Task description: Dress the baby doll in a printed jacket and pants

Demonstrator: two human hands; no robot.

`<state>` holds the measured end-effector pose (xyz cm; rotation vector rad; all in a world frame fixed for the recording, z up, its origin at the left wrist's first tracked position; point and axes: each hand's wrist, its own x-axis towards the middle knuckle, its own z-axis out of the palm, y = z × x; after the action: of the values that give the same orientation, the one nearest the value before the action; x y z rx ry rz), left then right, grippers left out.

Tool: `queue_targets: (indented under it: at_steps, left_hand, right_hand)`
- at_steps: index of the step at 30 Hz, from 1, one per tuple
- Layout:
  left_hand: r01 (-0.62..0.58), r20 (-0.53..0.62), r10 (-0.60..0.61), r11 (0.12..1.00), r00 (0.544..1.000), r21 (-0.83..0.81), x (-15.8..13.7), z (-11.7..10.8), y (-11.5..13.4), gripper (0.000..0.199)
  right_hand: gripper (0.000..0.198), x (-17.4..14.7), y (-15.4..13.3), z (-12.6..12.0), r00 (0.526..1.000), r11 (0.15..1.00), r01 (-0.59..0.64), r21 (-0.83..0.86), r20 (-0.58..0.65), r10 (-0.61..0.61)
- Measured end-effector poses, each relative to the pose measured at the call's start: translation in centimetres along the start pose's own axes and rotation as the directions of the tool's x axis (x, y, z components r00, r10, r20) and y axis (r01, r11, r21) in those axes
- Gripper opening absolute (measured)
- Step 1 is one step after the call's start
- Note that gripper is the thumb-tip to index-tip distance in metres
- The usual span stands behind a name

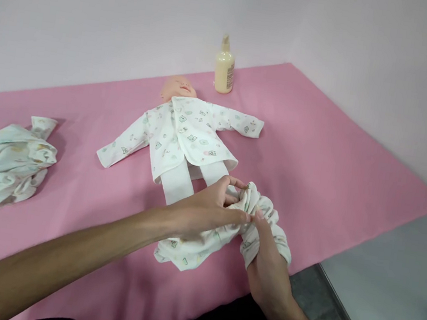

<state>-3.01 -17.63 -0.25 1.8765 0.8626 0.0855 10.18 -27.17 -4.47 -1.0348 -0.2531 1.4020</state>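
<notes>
A baby doll lies on its back, dressed in a white printed jacket with both sleeves spread. White legs show below the jacket's hem. Near the doll's feet are printed baby pants, one leg of them bunched up. My left hand pinches the gathered cloth between thumb and fingers. Inside or behind the bunched pant leg, my right hand grips the fabric with its thumb on top; its fingers are largely hidden by the cloth. The doll's feet are hidden.
A pump bottle of pale yellow liquid stands behind the doll near the wall. Another crumpled printed garment lies at the left. The pink table cover ends at the right, with grey floor below its edge.
</notes>
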Motion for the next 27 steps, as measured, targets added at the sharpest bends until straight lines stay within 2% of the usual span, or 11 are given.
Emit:
queue_targets:
  at_steps: [2, 5, 8, 11, 16, 20, 23, 27]
  left_hand:
    - [-0.003, 0.006, 0.003, 0.999, 1.0, -0.043, 0.3, 0.4, 0.2, 0.065]
    - [-0.062, -0.04, 0.061, 0.998, 0.997, -0.025, 0.5, 1.0, 0.2, 0.07]
    - [-0.14, -0.071, 0.153, 0.977, 0.986, 0.163, 0.4, 1.1, 0.0, 0.067]
    - [-0.181, -0.042, 0.209, 0.917, 0.977, 0.355, 0.2, 0.6, 0.1, 0.061]
    - [-0.143, 0.079, 0.12, 0.885, 0.99, 0.443, -0.5, -1.1, 0.6, 0.057]
    - [-0.085, 0.111, 0.03, 0.842, 0.993, 0.532, -1.1, -1.7, 1.0, 0.053]
    - [-0.056, 0.092, -0.004, 0.762, 0.996, 0.645, -1.5, -1.5, 1.5, 0.049]
    - [-0.103, 0.045, 0.112, 0.592, 0.993, 0.8, -1.6, -0.7, 1.9, 0.053]
  right_hand:
    - [0.038, 0.0, 0.0, 0.0, 1.0, 1.0, 0.002, 0.009, 0.004, -0.002]
    - [0.038, 0.0, 0.0, 0.0, 1.0, 0.999, -0.004, 0.054, -0.007, 0.004]
    - [0.041, -0.2, -0.1, -0.1, 0.999, 0.996, -0.038, 0.078, -0.01, 0.039]
    - [0.045, -0.3, -0.3, -0.4, 0.998, 0.996, -0.069, 0.064, 0.006, 0.069]
    - [0.053, -0.5, -0.2, -0.9, 0.995, 0.995, -0.091, 0.037, 0.049, 0.089]
    - [0.052, -0.7, -0.1, -1.1, 0.993, 0.996, -0.087, 0.014, 0.077, 0.086]
    - [0.048, -1.1, -0.1, -1.3, 0.987, 0.994, -0.101, -0.034, 0.123, 0.104]
    - [0.042, -1.7, -0.3, -2.0, 0.97, 0.984, -0.114, -0.133, 0.197, 0.139]
